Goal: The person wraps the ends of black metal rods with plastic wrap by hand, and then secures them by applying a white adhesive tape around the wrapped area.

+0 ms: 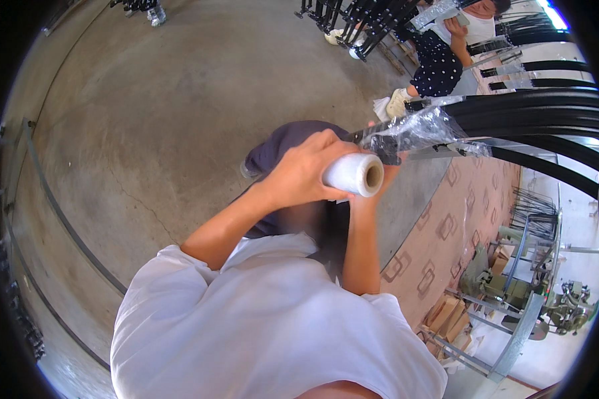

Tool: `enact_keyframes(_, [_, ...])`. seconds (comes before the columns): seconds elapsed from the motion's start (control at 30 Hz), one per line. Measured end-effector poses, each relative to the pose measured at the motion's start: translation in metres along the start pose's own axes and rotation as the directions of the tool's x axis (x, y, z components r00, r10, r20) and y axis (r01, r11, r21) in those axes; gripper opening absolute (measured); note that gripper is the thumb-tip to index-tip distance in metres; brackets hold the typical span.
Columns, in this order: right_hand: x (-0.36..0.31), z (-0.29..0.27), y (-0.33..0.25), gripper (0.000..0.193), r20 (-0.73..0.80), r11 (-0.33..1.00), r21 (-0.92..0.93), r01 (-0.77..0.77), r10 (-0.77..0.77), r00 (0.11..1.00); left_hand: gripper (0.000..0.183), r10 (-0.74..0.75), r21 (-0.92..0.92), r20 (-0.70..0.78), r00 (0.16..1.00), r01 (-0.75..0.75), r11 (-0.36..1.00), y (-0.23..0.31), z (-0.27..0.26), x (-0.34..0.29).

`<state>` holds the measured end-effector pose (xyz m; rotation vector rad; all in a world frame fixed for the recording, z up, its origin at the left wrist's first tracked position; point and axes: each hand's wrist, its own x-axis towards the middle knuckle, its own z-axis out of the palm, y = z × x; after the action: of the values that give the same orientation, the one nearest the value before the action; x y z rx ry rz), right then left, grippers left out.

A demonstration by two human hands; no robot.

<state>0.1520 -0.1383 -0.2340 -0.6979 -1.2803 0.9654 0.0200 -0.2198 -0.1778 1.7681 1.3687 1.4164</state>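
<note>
My left hand (304, 171) is wrapped over a white roll of clear stretch film (354, 175), which I hold level in front of me with its hollow core facing right. My right hand (388, 175) comes up behind the roll's open end and is mostly hidden, so I cannot tell its grip. Just above the roll, loose clear film (420, 129) is bunched around the near end of a bundle of long black metal bars (536, 110). The bundle runs off to the right.
Another person (446, 56) sits at the top right among black metal frames (369, 20). Grey concrete floor (146, 133) spreads to the left, and a patterned brown mat (446, 219) lies at right. A green machine (512, 286) and cardboard boxes (446, 312) stand at lower right.
</note>
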Motion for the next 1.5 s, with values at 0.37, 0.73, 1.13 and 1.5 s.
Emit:
enact_keyframes(0.37, [-0.041,-0.030,-0.047,0.061,0.072,0.987,0.008,-0.163,0.162,0.984,0.044,0.151,0.016,0.159,0.976,-0.156,0.988,0.014,0.024,0.002])
enact_keyframes(0.73, [-0.018,-0.048,-0.056,0.052,0.185,0.903,0.300,-0.307,0.261,0.947,0.049,-0.003,-0.612,0.597,0.802,0.458,0.645,-0.044,0.030,0.072])
enact_keyframes(1.13, [0.032,-0.083,-0.065,0.050,0.014,0.984,-0.113,-0.137,0.140,0.990,0.052,-0.062,-0.561,0.444,0.894,0.331,0.759,-0.018,0.050,0.069])
enact_keyframes(1.5, [0.094,-0.052,-0.050,0.066,0.529,0.849,0.359,-0.388,0.158,0.834,0.015,-0.087,-0.626,0.158,0.984,0.168,0.762,-0.026,0.051,0.054])
